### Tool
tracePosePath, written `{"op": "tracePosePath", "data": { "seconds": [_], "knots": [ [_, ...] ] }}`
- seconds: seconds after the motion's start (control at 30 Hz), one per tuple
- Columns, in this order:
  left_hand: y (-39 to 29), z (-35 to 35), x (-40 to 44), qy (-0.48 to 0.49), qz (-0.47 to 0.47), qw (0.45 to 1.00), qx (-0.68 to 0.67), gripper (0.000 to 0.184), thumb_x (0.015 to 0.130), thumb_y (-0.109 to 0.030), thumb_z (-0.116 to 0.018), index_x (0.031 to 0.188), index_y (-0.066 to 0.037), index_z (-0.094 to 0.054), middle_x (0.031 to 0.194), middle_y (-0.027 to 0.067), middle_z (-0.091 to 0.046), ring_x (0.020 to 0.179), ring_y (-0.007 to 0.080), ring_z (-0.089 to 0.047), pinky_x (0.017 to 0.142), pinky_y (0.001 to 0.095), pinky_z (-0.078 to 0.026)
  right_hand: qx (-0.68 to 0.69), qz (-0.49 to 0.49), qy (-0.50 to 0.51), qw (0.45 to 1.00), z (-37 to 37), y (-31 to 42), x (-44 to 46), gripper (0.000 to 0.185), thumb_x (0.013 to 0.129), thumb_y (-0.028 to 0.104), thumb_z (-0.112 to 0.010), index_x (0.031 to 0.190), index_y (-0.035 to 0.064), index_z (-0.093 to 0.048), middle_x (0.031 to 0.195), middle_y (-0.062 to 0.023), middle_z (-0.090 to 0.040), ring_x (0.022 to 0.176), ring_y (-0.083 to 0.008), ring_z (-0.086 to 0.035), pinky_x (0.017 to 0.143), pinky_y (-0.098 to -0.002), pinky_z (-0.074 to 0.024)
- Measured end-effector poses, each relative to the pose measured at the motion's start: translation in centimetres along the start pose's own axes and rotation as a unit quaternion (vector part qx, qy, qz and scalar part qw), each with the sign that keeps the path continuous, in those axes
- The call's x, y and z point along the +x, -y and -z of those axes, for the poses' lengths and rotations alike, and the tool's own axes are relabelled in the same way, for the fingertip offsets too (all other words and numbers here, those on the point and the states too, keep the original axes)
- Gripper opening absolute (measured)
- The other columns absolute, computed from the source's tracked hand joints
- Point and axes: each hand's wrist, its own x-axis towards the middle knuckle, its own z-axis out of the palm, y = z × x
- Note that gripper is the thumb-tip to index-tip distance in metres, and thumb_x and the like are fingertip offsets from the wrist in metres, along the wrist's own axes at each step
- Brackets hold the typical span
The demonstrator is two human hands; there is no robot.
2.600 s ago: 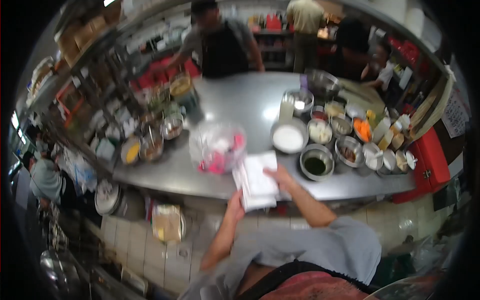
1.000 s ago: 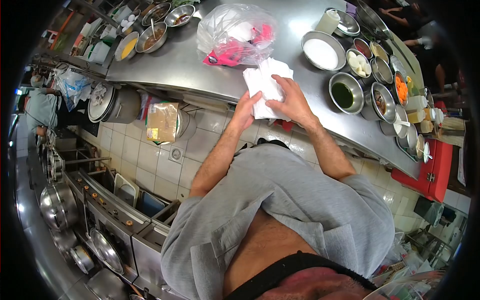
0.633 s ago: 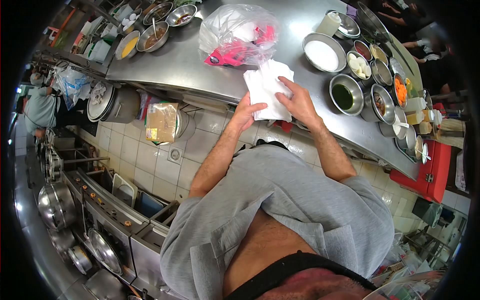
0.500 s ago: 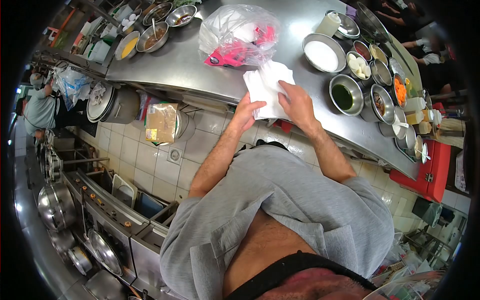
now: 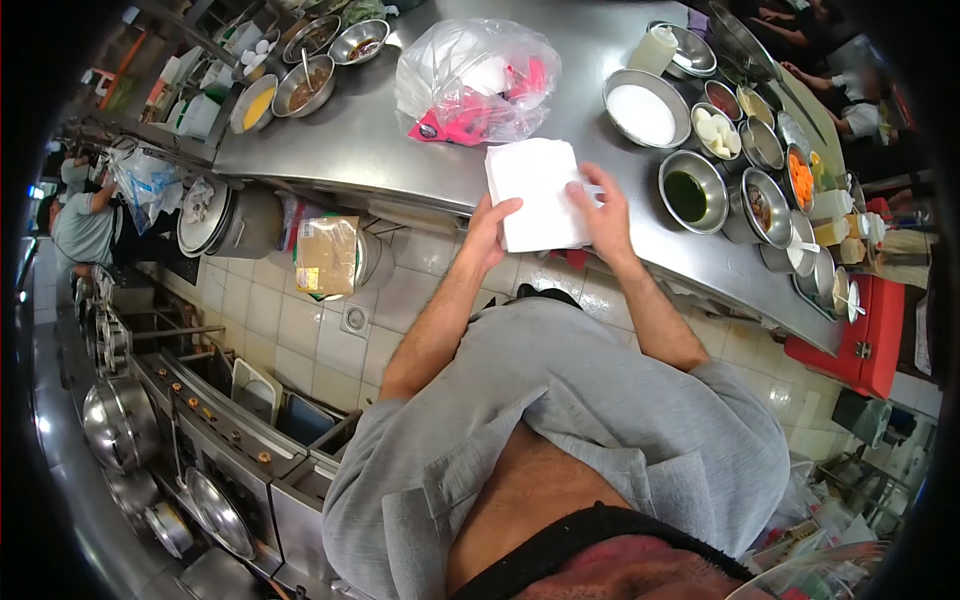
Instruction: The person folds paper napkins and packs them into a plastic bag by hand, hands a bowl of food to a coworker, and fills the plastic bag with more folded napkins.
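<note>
Head view: stack of white sheets (image 5: pixel 537 195) is held between both hands at the front edge of the steel table (image 5: pixel 390 150); whether its underside is carried by the table can't be told. Left edge is pinched by the left hand (image 5: pixel 487 229), thumb laid flat on the top sheet, fingers tucked underneath. Right side is touched by the right hand (image 5: pixel 603 212): thumb over the sheets, fingers bent and slightly spread near the edge. Can't tell whether anything is pinched there.

Just beyond the stack, a clear plastic bag (image 5: pixel 478 65) is seen on the table, with white and pink contents visible through it. To the right, a bowl of white contents (image 5: pixel 683 113), a bowl of green liquid (image 5: pixel 713 174) and orange pieces (image 5: pixel 800 183) in another bowl are grouped with more containers. Squeeze bottle (image 5: pixel 655 50) is stood upright behind the white-filled bowl. At far left of the table, a bowl of yellow contents (image 5: pixel 246 94) is placed beside a bowl with a spoon (image 5: pixel 325 92).

Below table level, a bucket (image 5: pixel 373 262) is partly covered by a piece of cardboard (image 5: pixel 326 250). Another person (image 5: pixel 85 232) is seen at far left, well apart.
</note>
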Motion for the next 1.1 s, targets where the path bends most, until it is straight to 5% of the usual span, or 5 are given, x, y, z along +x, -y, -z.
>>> {"op": "tracePosePath", "data": {
  "seconds": [0.1,0.17,0.3,0.6,1.1],
  "knots": [
    [-1.2,-0.1,-1.5,0.129,0.049,0.972,-0.188,0.060,0.076,-0.024,-0.063,0.124,0.002,-0.038,0.115,0.0141,-0.052,0.103,0.0238,-0.055,0.086,0.0360,-0.048,0.181,-0.194,-0.013,0.964,1.2,-0.6,1.4,0.066,0.085,0.048,-0.053,0.130,0.0023,-0.038,0.123,-0.0145,-0.049,0.111,-0.0236,-0.049,0.092,-0.0408,-0.0385],
    [-0.8,0.1,-1.1,0.134,0.066,0.977,-0.153,0.061,0.077,-0.027,-0.062,0.126,0.001,-0.038,0.116,0.0141,-0.052,0.106,0.0246,-0.054,0.089,0.0372,-0.046,0.455,-0.301,0.169,0.821,1.5,-0.9,1.1,0.080,0.083,0.065,-0.038,0.135,0.0037,-0.031,0.131,-0.0163,-0.043,0.118,-0.0252,-0.045,0.097,-0.0401,-0.0355],
    [0.1,-1.1,-0.6,0.046,0.061,0.997,0.010,0.062,0.079,-0.032,-0.059,0.127,0.001,-0.038,0.117,0.0135,-0.051,0.108,0.0245,-0.051,0.092,0.0364,-0.042,0.515,-0.279,0.219,0.780,0.5,-2.0,0.7,0.086,0.081,0.069,-0.036,0.134,0.0005,-0.032,0.132,-0.0162,-0.041,0.121,-0.0266,-0.042,0.101,-0.0370,-0.0348],
    [-3.7,-5.7,1.3,0.080,-0.152,0.964,0.203,0.081,0.067,-0.017,-0.077,0.128,0.002,-0.027,0.120,0.0160,-0.044,0.112,0.0224,-0.045,0.095,0.0357,-0.037,0.304,-0.082,0.127,0.941,3.9,0.9,2.2,0.088,0.057,0.011,-0.081,0.130,0.0040,-0.033,0.121,-0.0102,-0.048,0.113,-0.0184,-0.044,0.096,-0.0333,-0.0362],
    [-0.7,-2.9,5.2,0.149,-0.268,0.873,0.379,0.118,0.053,-0.023,-0.087,0.137,-0.002,-0.006,0.133,0.0173,-0.031,0.125,0.0264,-0.032,0.103,0.0406,-0.028,0.302,0.032,0.124,0.945,1.6,-6.2,3.7,0.123,0.045,0.020,-0.088,0.140,0.0071,-0.012,0.134,-0.0113,-0.033,0.125,-0.0232,-0.031,0.105,-0.0370,-0.0231]
  ]
}}
